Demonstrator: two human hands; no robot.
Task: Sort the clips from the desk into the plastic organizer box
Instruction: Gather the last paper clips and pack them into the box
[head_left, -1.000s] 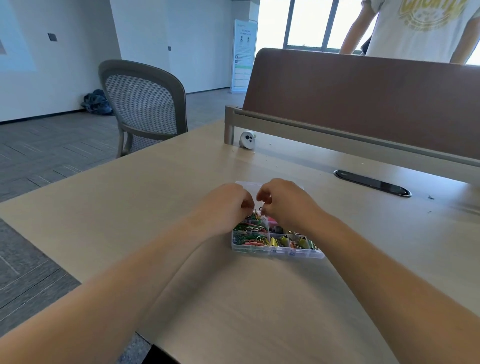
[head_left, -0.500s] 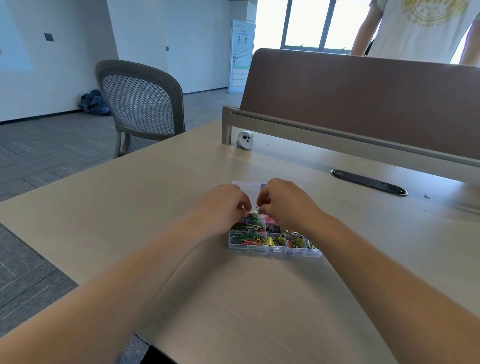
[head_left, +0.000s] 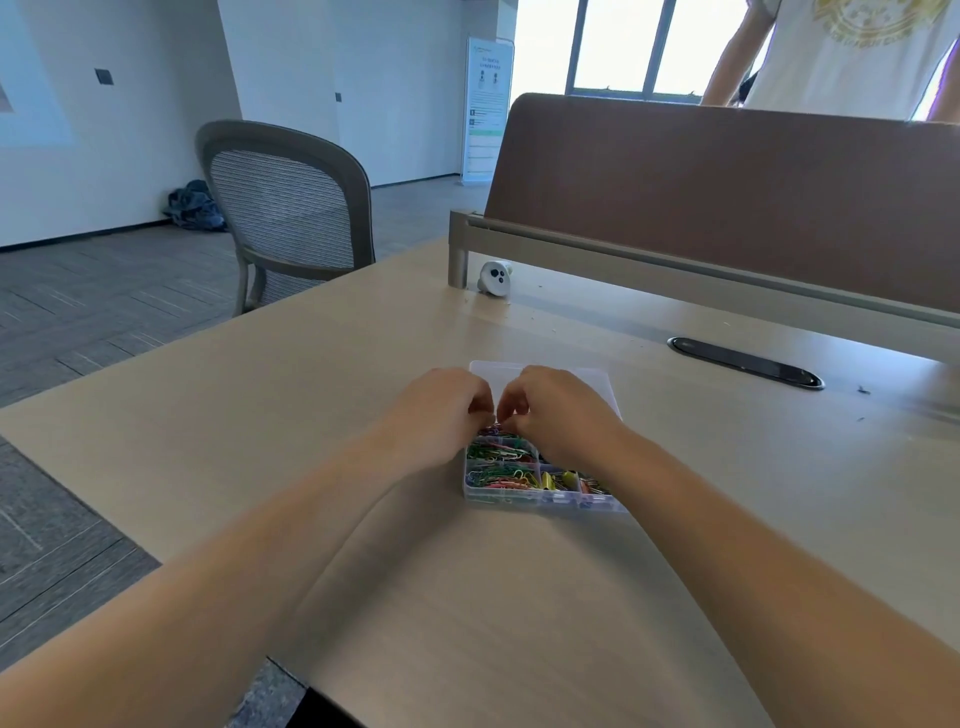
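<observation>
Just above the organizer box (head_left: 521, 500), left hand (head_left: 439, 413) and right hand (head_left: 558, 410) curl fingers (head_left: 513, 401) together; grasp unclear.

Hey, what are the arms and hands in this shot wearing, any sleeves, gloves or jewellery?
Nothing shows on them. Both forearms are bare to the frame edge, no sleeve in view. The left hand and right hand wear no gloves, and no watch, bracelet or ring is visible.
</observation>
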